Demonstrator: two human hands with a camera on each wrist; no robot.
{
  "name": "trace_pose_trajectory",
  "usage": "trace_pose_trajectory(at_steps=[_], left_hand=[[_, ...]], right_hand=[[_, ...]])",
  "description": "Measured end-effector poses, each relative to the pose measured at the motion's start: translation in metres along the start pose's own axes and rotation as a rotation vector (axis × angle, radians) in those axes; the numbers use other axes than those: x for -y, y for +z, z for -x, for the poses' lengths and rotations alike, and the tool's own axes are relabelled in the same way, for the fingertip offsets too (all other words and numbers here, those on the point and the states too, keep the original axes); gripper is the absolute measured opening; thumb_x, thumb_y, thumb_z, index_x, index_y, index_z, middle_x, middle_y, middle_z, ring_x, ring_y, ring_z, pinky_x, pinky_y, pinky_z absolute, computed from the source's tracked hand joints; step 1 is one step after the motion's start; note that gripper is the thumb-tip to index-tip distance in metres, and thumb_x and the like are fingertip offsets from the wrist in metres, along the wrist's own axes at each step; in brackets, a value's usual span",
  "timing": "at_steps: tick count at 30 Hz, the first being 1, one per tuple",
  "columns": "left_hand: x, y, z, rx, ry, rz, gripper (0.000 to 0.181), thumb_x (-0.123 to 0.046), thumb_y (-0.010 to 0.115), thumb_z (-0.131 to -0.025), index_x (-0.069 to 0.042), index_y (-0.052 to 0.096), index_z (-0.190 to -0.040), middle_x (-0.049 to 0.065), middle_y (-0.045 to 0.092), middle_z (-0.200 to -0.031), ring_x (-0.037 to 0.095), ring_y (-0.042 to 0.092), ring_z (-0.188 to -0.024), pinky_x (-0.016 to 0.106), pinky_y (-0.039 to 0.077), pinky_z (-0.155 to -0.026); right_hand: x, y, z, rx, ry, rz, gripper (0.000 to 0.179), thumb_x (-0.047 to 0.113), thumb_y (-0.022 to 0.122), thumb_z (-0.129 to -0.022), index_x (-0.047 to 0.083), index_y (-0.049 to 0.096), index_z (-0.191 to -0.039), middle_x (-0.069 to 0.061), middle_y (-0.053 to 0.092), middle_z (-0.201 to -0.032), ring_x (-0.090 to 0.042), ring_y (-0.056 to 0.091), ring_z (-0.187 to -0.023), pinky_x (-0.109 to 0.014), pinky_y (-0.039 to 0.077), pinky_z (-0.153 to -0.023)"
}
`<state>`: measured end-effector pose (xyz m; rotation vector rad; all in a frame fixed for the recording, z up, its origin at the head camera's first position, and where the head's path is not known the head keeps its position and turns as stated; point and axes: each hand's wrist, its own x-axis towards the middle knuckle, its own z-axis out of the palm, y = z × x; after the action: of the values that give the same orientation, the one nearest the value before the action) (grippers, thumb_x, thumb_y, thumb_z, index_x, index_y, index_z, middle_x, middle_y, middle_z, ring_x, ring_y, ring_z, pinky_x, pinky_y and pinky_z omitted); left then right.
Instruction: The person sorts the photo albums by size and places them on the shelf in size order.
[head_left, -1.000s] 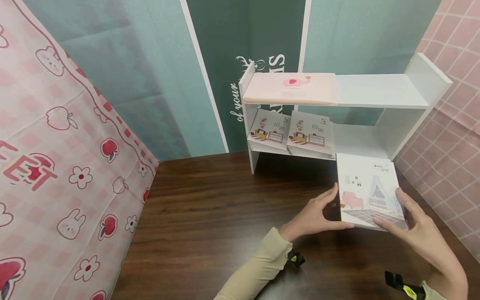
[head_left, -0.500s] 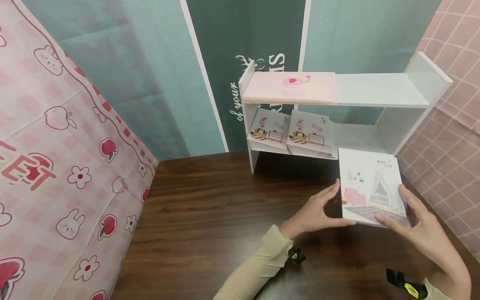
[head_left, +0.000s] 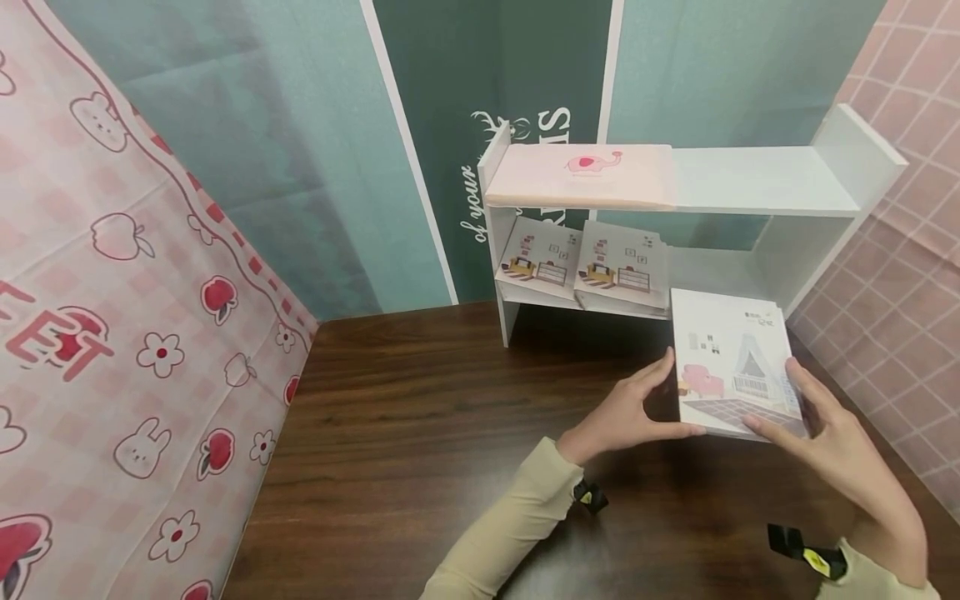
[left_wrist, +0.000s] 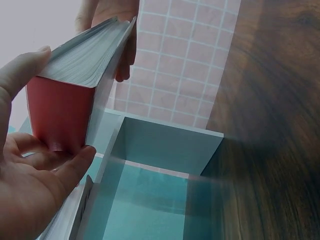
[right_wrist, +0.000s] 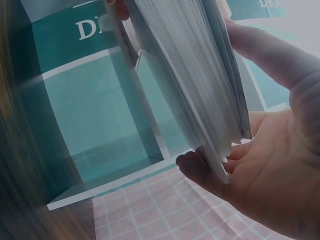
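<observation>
A thick white book (head_left: 735,354) with a pink armchair and a tent on its cover is held in front of the lower shelf, at its right end. My left hand (head_left: 626,417) grips its left side, where the left wrist view shows a red spine (left_wrist: 62,112) between thumb and fingers. My right hand (head_left: 847,442) holds the right side, thumb on the cover; the page edges (right_wrist: 187,75) fan slightly in the right wrist view. On the lower shelf, to the left, lean two similar books, one at the far left (head_left: 538,260) and one beside it (head_left: 622,265).
The white two-tier shelf (head_left: 765,179) stands at the back right of the dark wooden table (head_left: 375,450). A pale pink book with an elephant (head_left: 588,177) lies on its upper tier. A pink tiled cloth (head_left: 885,333) borders the right side, a pink patterned cloth (head_left: 165,300) the left.
Both hands have moved the white book a little forward, closer to the lower shelf. It shifted slightly right, then back left. The shelved books have stayed put.
</observation>
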<state>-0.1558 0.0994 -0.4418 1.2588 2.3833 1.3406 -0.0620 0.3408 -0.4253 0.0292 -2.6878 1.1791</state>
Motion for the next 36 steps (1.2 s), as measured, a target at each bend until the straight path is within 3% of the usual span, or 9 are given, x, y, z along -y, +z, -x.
trace_pose_trajectory(at_steps=[9, 16, 19, 26, 29, 36], left_hand=[[0.000, -0.001, -0.006, 0.011, -0.036, 0.017, 0.097, -0.035, 0.073, -0.079, -0.018, 0.008, -0.149, -0.009, 0.011, -0.154, -0.002, 0.016, -0.137, 0.016, 0.031, -0.103], [-0.001, -0.001, -0.009, -0.002, -0.058, 0.024, 0.096, -0.035, 0.073, -0.079, -0.021, 0.008, -0.149, -0.011, 0.010, -0.153, -0.001, 0.016, -0.137, 0.019, 0.030, -0.105], [-0.003, -0.002, -0.010, -0.008, -0.060, 0.019, 0.096, -0.035, 0.073, -0.079, -0.023, 0.006, -0.148, -0.011, 0.010, -0.153, -0.001, 0.015, -0.137, 0.020, 0.029, -0.107], [-0.004, 0.000, -0.013, -0.035, -0.040, -0.009, 0.097, -0.036, 0.073, -0.079, -0.023, 0.006, -0.148, -0.007, 0.011, -0.154, -0.003, 0.015, -0.136, 0.019, 0.027, -0.107], [-0.005, 0.001, -0.014, -0.044, -0.035, -0.014, 0.097, -0.036, 0.073, -0.079, -0.022, 0.006, -0.148, -0.007, 0.012, -0.154, -0.003, 0.015, -0.136, 0.018, 0.027, -0.107], [-0.005, 0.002, -0.016, -0.064, -0.046, -0.014, 0.096, -0.036, 0.073, -0.079, -0.024, 0.006, -0.148, -0.012, 0.011, -0.153, -0.004, 0.016, -0.135, 0.016, 0.029, -0.105]], right_hand=[[-0.005, -0.003, -0.006, 0.044, -0.020, -0.043, 0.097, 0.013, 0.071, -0.082, 0.025, 0.003, -0.149, 0.000, 0.004, -0.156, 0.021, 0.027, -0.108, 0.006, 0.024, -0.076], [-0.010, -0.006, -0.012, 0.080, -0.024, -0.039, 0.098, 0.014, 0.071, -0.082, 0.025, 0.001, -0.149, -0.003, 0.000, -0.156, 0.022, 0.022, -0.111, 0.006, 0.024, -0.078], [-0.011, -0.007, -0.013, 0.100, -0.010, -0.029, 0.098, 0.016, 0.070, -0.083, 0.028, -0.002, -0.148, -0.002, -0.004, -0.156, 0.011, 0.012, -0.127, 0.007, 0.020, -0.081], [-0.018, -0.007, -0.016, 0.131, -0.054, -0.023, 0.104, 0.011, 0.073, -0.079, 0.023, -0.003, -0.149, -0.007, -0.007, -0.156, 0.019, 0.010, -0.120, 0.008, 0.012, -0.084], [-0.019, -0.006, -0.016, 0.137, -0.068, -0.016, 0.108, 0.011, 0.075, -0.077, 0.023, -0.004, -0.149, -0.009, -0.008, -0.155, 0.006, 0.001, -0.132, 0.008, 0.008, -0.084], [-0.021, -0.005, -0.018, 0.139, -0.087, -0.050, 0.110, 0.006, 0.077, -0.074, 0.025, -0.002, -0.149, -0.015, -0.012, -0.153, 0.011, 0.003, -0.127, 0.007, 0.014, -0.083]])
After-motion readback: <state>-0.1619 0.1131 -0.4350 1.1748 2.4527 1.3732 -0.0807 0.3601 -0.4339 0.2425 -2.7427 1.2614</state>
